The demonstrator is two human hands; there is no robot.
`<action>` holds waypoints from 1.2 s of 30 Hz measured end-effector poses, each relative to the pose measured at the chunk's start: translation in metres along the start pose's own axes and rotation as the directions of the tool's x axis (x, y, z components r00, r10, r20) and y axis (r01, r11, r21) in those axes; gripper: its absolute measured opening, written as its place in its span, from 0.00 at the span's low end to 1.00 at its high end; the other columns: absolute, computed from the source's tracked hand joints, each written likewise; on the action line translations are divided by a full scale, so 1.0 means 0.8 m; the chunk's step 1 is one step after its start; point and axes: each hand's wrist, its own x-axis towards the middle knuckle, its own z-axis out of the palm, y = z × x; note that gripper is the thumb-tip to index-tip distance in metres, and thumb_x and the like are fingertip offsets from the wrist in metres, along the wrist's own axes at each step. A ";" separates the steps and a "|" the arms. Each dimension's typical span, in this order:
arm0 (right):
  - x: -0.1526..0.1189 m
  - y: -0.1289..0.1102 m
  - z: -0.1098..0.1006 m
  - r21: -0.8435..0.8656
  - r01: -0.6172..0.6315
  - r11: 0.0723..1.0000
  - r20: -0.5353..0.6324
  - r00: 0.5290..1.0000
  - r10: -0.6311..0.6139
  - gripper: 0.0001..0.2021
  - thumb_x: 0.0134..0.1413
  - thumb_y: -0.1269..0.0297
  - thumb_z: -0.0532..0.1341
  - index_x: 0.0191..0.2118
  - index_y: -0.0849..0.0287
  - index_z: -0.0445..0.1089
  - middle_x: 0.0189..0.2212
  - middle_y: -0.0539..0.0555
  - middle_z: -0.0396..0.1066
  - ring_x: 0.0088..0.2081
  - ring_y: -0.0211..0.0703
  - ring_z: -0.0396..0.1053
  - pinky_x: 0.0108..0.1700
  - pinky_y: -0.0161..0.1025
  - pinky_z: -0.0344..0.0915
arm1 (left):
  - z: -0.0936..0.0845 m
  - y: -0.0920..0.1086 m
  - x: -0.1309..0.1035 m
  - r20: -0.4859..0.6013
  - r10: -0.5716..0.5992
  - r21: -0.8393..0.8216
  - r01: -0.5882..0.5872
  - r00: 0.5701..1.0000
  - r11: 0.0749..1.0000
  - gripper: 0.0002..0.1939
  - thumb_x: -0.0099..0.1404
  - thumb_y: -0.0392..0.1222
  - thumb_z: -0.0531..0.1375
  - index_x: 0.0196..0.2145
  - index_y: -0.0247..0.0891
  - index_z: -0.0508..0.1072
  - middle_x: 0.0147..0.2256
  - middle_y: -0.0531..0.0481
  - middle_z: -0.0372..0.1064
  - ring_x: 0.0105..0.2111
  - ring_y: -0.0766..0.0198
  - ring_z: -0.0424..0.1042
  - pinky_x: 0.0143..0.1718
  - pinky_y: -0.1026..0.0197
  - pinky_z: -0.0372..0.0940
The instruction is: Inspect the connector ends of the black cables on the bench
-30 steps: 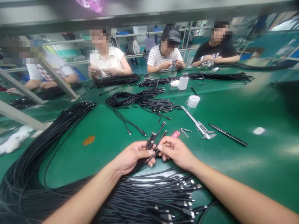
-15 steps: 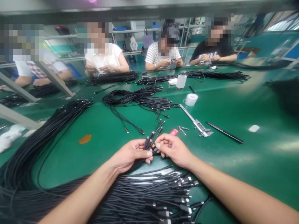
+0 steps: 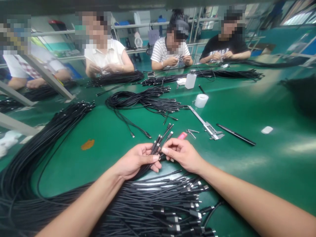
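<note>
My left hand (image 3: 138, 159) is closed around a small bunch of black USB cables (image 3: 155, 144), their connector ends sticking up past the fingers. Beside it, my right hand (image 3: 184, 153) pinches thumb to forefinger at one black cable (image 3: 170, 134) of that bunch; the exact grip point is partly hidden by the fingers. Below both hands spreads a large bundle of black cables (image 3: 148, 197), with metal plugs pointing right. A red object (image 3: 182, 135) lies just beyond my right hand, partly covered by it.
On the green table (image 3: 271, 171) lie a caliper (image 3: 207, 126), a black pen-like stick (image 3: 235, 134), small metal pins (image 3: 192, 133), a white roll (image 3: 201, 100) and a white bottle (image 3: 191, 80). Another cable bundle (image 3: 138, 100) sits ahead. Several co-workers handle cables across the table.
The view has shifted slightly, so the table things appear a little higher and further left. My right fingertips have moved slightly along the cables; my left hand keeps its hold.
</note>
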 end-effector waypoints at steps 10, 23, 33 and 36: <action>-0.004 -0.005 0.002 -0.076 -0.003 0.997 -0.048 0.999 -0.001 0.15 0.54 0.51 0.66 0.34 0.60 0.69 0.22 0.46 0.66 0.18 0.30 0.60 0.20 0.29 0.57 | -0.001 -0.003 -0.001 0.017 -0.012 0.029 0.011 1.000 1.000 0.19 0.59 0.38 0.69 0.46 0.30 0.75 0.31 0.43 0.76 0.28 0.63 0.76 0.31 0.62 0.74; -0.004 -0.004 0.003 -0.060 -0.053 0.997 -0.061 0.997 0.049 0.14 0.52 0.53 0.66 0.32 0.59 0.68 0.20 0.45 0.65 0.17 0.31 0.60 0.19 0.29 0.57 | -0.001 -0.004 0.002 -0.086 0.053 0.035 -0.050 0.995 0.998 0.14 0.57 0.37 0.70 0.41 0.31 0.76 0.35 0.46 0.73 0.32 0.67 0.73 0.38 0.65 0.69; 0.002 0.002 0.003 0.061 -0.053 0.997 -0.077 0.995 0.057 0.17 0.51 0.51 0.68 0.33 0.61 0.68 0.21 0.45 0.66 0.17 0.29 0.58 0.18 0.29 0.54 | 0.000 0.001 0.000 -0.061 0.063 0.099 -0.056 0.996 0.993 0.17 0.56 0.38 0.70 0.43 0.31 0.78 0.33 0.50 0.69 0.28 0.71 0.62 0.29 0.68 0.60; 0.003 0.003 0.002 0.089 -0.055 0.995 -0.100 0.993 0.064 0.18 0.48 0.50 0.69 0.32 0.62 0.70 0.20 0.45 0.65 0.17 0.29 0.58 0.18 0.30 0.53 | 0.000 0.001 0.000 -0.060 0.048 0.113 -0.041 0.997 0.993 0.17 0.56 0.38 0.71 0.44 0.31 0.78 0.31 0.51 0.68 0.27 0.71 0.61 0.29 0.68 0.58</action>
